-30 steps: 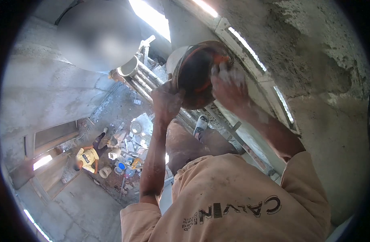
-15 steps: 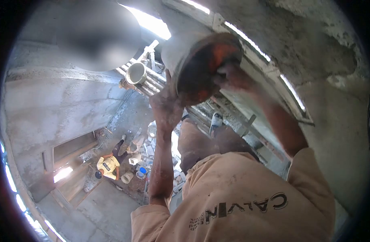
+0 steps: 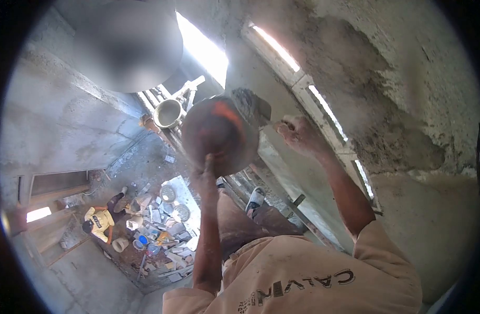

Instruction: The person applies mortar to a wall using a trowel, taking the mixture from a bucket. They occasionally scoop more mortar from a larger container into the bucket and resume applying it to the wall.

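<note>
My left hand (image 3: 205, 180) grips the near rim of a round bowl (image 3: 219, 138), its thumb over the edge. The bowl is dark inside with an orange patch, and is slightly blurred. To its right, my right hand (image 3: 300, 137) is closed around the handle of what looks like a trowel (image 3: 264, 111). A lump of grey mortar (image 3: 245, 104) lies on the blade at the bowl's far right edge. My fingers hide most of the handle.
Poles of a scaffold (image 3: 177, 136) carry a bucket (image 3: 168, 113) ahead, left. Far below, a person in a yellow shirt (image 3: 99, 222) is beside rubble (image 3: 169, 225) and buckets. A rough, partly plastered wall (image 3: 376, 99) with narrow lit openings rises on the right.
My right hand has come out of the bowl toward the right wall, with mortar on the trowel now visible. The bowl has moved down and left and turned. My view has shifted.
</note>
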A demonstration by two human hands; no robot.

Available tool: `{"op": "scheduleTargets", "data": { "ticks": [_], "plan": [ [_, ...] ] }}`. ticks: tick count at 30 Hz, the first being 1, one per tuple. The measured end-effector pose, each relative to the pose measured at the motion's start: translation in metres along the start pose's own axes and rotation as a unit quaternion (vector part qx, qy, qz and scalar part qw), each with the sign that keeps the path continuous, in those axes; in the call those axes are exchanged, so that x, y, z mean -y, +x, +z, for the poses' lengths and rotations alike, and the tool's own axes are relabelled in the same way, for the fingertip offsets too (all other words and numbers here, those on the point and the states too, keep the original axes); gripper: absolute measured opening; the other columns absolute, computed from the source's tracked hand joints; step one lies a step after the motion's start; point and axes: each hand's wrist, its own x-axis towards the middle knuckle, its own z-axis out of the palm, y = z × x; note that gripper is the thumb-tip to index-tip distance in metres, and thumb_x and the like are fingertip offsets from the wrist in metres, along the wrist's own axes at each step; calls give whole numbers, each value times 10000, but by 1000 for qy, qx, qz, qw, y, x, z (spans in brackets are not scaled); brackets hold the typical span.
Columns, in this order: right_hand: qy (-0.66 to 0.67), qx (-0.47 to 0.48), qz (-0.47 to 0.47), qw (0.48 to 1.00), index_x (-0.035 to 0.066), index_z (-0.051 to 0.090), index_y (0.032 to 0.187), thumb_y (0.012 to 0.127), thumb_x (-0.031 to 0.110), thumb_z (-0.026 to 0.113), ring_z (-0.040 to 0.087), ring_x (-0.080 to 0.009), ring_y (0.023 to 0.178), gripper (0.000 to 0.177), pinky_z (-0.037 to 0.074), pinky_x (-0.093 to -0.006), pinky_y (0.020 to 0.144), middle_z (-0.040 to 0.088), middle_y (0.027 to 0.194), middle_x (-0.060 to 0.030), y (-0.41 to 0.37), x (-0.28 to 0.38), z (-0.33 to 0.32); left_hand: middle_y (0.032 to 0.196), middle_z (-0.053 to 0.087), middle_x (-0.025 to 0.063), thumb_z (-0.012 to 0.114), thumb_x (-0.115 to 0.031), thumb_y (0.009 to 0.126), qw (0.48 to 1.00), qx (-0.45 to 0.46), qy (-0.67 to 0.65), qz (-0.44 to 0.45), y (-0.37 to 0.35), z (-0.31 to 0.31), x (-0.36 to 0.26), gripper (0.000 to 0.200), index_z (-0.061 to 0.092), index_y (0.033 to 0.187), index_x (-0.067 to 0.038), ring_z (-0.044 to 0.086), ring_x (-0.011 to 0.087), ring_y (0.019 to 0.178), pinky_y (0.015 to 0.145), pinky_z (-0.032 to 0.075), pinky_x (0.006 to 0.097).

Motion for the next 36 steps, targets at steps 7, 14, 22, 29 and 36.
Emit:
{"op": "scheduleTargets", "data": {
  "ticks": [7,14,22,29,36],
  "plan": [
    [4,13,-127,992,-1,668,1039,930,332,749,602,-153,549,360,506,-341,543,665,760,-111,81,107,-47,1064,740,118,783,-177,953,995,-88,-13,-51,34,-181,34,348,694,1180,72,703,166,884,733,600,308],
    [278,114,-9,954,-16,662,1105,962,232,679,601,-148,520,287,478,-292,401,658,750,-110,216,119,-57,996,731,133,797,-245,944,935,-296,182,-66,21,-299,45,374,693,1088,84,664,172,771,581,566,320],
    [278,-183,151,931,66,694,893,937,392,725,550,-123,473,330,386,-304,397,606,668,-31,82,39,-75,1067,718,140,818,-233,917,917,-305,195,-171,21,-322,70,410,677,1132,86,684,229,840,739,585,386],
    [77,73,161,981,-15,644,1156,903,199,727,660,-234,796,342,523,-386,639,665,935,-139,41,-31,56,1067,760,97,742,-183,947,962,-124,214,-119,77,-212,79,315,729,1159,50,668,154,870,776,556,363],
    [-235,88,-198,948,-11,670,1082,922,220,647,724,-400,948,282,559,-495,847,720,936,-249,55,-1,126,796,723,40,717,-319,965,940,12,340,28,62,-102,24,367,743,968,47,605,91,733,640,504,317]
  ]
}}
